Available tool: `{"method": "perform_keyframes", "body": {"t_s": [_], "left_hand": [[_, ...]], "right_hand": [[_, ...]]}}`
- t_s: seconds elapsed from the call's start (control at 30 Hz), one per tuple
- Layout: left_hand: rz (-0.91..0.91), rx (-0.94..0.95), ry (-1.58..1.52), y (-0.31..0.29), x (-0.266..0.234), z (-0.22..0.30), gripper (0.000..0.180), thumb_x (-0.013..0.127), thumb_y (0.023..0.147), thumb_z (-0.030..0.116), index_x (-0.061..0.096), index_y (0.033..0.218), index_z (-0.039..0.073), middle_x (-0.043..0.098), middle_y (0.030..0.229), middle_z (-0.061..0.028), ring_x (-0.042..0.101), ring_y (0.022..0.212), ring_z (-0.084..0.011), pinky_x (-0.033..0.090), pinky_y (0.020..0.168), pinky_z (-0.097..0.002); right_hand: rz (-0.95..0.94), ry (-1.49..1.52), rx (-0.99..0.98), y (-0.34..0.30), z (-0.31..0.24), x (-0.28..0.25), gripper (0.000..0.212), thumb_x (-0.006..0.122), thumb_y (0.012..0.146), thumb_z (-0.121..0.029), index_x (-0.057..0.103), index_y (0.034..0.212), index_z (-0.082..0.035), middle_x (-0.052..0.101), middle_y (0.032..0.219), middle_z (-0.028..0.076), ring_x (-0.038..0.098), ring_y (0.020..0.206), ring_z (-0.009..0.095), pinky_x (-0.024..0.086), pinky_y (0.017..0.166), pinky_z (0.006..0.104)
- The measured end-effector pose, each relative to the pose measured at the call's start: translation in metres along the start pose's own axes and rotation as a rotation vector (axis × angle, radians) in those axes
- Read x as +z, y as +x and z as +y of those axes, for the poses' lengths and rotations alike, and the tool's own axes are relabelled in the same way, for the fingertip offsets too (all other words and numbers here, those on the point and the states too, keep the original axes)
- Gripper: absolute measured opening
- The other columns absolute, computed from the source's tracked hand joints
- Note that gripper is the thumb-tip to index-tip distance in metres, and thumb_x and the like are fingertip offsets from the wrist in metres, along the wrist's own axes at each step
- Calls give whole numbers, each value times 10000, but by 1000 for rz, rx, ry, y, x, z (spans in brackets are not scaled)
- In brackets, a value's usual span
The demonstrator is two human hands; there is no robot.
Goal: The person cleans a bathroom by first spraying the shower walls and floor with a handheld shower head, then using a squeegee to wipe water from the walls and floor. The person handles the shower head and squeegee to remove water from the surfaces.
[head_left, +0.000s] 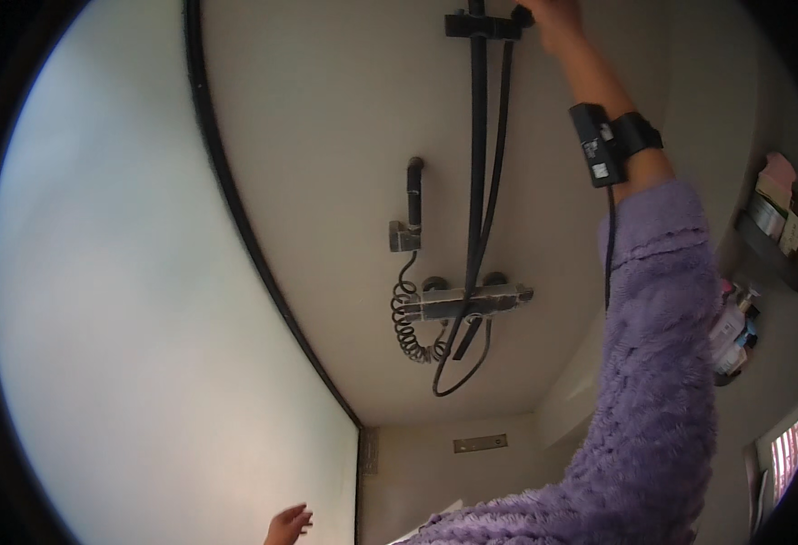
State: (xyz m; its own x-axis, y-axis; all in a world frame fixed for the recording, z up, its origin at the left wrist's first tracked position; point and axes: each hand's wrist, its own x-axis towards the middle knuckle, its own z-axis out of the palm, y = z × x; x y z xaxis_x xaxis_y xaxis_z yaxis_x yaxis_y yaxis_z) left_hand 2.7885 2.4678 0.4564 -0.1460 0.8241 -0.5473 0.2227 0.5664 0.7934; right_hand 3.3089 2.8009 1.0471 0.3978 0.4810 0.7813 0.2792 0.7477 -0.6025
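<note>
My right hand (555, 20) is raised to the top edge of the head view, beside the black round knob (523, 16) of the sliding shower holder (472, 26). Its fingers look closed there, but the top edge cuts off most of them and what they grip. The holder sits on a black vertical shower rail (478, 109), with a black hose (499, 154) running down beside it. Low in the view, my left hand (290, 524) is held up with its fingers partly bent and apart, holding nothing. It is near the frosted glass panel (172, 345).
Below the rail is a dark shower mixer (467, 304). A small hand sprayer (414, 195) with a coiled hose (403, 327) hangs left of it. At right, wall shelves carry bottles (733, 331) and packages (776, 195). A drain cover (480, 443) lies low down.
</note>
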Motion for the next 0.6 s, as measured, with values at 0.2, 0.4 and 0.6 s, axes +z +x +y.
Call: {"method": "perform_keyframes", "body": {"t_s": [0.2,0.4,0.6], "left_hand": [[-201,296,171,47,39,104,425,588,889,198,504,1250,-11,635,1088,-101,618,934,-170,493,784,-295],[-301,402,257,61,68,156,419,602,883,202,523,1233,-13,644,1049,-105,607,914,-147,481,786,-273],[-386,410,229,61,82,167,400,604,882,181,531,1222,-18,642,1036,-118,608,908,-155,476,810,-270]], "right_hand": [[56,55,-69,1,12,-13,257,761,675,-99,560,818,-26,583,849,98,549,818,231,422,790,368],[-25,298,-153,4,36,-27,232,760,683,-86,570,802,-26,591,895,89,541,850,229,406,824,370],[316,281,81,-11,47,-50,174,698,722,-64,567,831,-30,555,892,70,499,878,219,396,825,353]]}}
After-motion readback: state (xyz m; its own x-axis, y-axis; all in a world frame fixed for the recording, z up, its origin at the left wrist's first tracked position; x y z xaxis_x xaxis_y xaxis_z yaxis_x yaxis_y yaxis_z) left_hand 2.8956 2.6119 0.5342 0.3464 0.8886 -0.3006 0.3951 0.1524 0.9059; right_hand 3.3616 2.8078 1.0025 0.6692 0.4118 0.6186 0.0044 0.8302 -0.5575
